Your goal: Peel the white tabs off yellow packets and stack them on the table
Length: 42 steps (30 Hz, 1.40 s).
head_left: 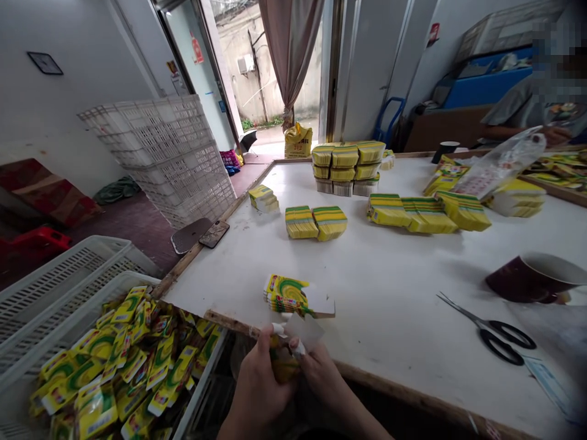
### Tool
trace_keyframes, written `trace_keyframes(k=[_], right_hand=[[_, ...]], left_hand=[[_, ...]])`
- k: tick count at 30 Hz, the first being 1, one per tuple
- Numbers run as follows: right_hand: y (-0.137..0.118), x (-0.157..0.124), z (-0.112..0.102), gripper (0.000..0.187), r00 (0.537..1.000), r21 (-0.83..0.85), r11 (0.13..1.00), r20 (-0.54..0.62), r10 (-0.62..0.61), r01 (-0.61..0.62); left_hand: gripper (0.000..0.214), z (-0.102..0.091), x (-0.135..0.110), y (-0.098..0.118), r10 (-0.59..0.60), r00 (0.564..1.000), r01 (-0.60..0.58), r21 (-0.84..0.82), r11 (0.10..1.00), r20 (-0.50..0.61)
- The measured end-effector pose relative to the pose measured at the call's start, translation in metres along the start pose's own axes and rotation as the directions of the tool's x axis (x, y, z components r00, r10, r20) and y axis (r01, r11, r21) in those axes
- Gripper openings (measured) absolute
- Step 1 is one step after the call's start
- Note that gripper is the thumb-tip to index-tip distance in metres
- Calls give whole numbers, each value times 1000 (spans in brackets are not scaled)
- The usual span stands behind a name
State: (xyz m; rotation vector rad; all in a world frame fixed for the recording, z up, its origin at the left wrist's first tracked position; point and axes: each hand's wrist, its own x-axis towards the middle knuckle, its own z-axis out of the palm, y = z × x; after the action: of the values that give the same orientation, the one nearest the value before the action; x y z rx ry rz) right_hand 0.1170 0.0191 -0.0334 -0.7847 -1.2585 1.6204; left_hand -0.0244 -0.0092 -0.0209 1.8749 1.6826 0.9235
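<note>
At the table's near edge, my left hand (261, 373) and my right hand (324, 374) are closed around one small yellow carton (283, 368). Its pale open flap is blurred and sticks up between my fingers, which hide much of the rest. White wrapping covers some fingertips. Just beyond my hands, a short stack of flat yellow-and-green cartons (288, 294) lies on the white table (376, 275), their white ends pointing right.
Left of me, a white crate (137, 278) holds many loose cartons. Bundled cartons (316, 222) and a tall stack (347, 165) stand farther back. Scissors (488, 330) and a dark mug (527, 281) lie right. A phone (214, 233) rests on the left edge. A person (518, 110) sits far right.
</note>
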Motion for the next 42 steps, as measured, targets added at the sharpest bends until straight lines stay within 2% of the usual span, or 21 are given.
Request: trace_keyframes(k=[2,4,6,7,10,12,16,20,23,26,29,31,32,34,35,36,37,38,39,42], right_hand=[[-5,-6,0,57,996,-185,980,55,-68,77],[-11,-9,1,59,977,-350,917,155,-146,192],[-13,-9,1,56,957,-419,865,204,-206,276],[-12,-8,0,52,955,-426,858,188,-228,288],[-6,-3,-7,44,962,-412,874,25,-271,257],[-2,-1,-13,44,956,-444,854,19,-292,270],[-5,0,-24,44,946,-547,774,224,-232,319],[-22,3,-33,24,949,-587,753,272,-162,297],[-31,8,-35,16,940,-580,753,304,-154,311],[-26,8,-27,24,956,-557,782,234,-175,279],[-16,7,-16,58,954,-507,811,219,-207,292],[-13,10,-16,81,961,-509,817,196,-196,270],[-13,14,-19,84,971,-561,793,152,-183,237],[-15,25,-29,69,984,-726,675,9,-177,128],[-16,31,-35,58,979,-813,580,-70,-191,55],[-17,37,-41,52,972,-853,522,-123,-201,0],[-17,43,-46,51,969,-874,484,-149,-199,-34],[-16,49,-50,52,968,-884,463,-163,-192,-57],[-14,53,-52,53,969,-887,457,-165,-182,-65],[-8,58,-52,51,971,-893,444,-168,-170,-76]], left_hand=[[47,2,-1,0,-47,999,48,-61,997,26],[40,4,-1,0,-37,998,41,-65,997,54],[40,6,-1,-1,-3,999,4,-37,999,39],[43,6,-1,-1,9,1000,-9,-16,1000,3],[54,4,-3,1,26,991,-16,80,997,-132],[49,-3,-3,3,15,990,3,125,992,-142],[40,-20,2,9,21,999,-15,143,990,-42],[48,-30,8,8,46,999,-43,173,984,-13],[57,-30,10,8,43,999,-41,193,980,-8],[59,-23,9,7,61,997,-47,219,975,-56],[60,-21,5,-3,53,995,-31,252,967,-81],[58,-34,3,-15,34,996,-11,275,961,-78],[57,-45,2,-22,20,996,6,296,955,-86],[61,-73,2,-38,-29,964,137,396,908,-266],[68,-88,2,-46,-37,919,229,453,862,-393],[76,-101,3,-52,-40,866,318,488,813,-498],[81,-110,3,-57,-49,830,369,481,796,-555],[83,-115,3,-61,-63,813,386,455,802,-579],[82,-115,3,-64,-79,820,374,426,824,-567],[72,-95,3,-65,-111,904,247,292,924,-413]])
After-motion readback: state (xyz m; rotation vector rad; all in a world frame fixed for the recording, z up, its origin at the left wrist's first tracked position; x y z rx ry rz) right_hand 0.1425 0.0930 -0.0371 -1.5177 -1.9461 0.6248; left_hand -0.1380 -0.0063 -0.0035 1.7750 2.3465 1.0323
